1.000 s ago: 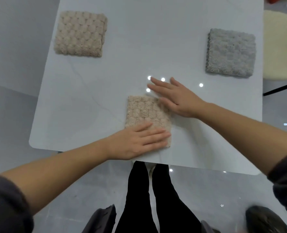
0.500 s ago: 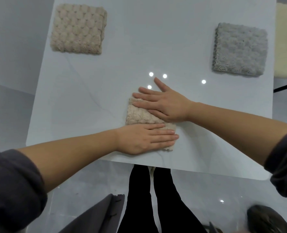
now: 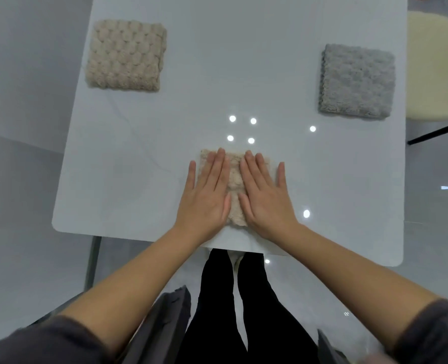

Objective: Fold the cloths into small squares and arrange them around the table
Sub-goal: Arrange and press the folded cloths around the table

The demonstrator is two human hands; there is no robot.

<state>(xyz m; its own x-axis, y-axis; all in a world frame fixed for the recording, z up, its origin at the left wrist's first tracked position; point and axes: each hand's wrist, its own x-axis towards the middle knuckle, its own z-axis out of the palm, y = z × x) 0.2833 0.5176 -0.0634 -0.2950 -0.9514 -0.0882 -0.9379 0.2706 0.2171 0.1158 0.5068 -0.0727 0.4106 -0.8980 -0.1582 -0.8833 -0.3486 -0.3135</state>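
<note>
Swung parallel, your left hand [image 3: 205, 191] and right hand [image 3: 266, 195] press open-palmed on the beige cloth [image 3: 235, 179] beneath; third square looks settled.

A single head-worn wide-angle camera looks steeply down onto the white table [image 3: 243, 61] from close above.

Near cloth [image 3: 235, 181] mostly under L hand [image 3: 207, 199] & R hand [image 3: 266, 199]; only mid strip + far edge show. Table [image 3: 144, 158] far end cut by top edge, stool [image 3: 438, 67] by right edge. Sleeves [image 3: 47, 342] blurred, cut at bottom
</note>
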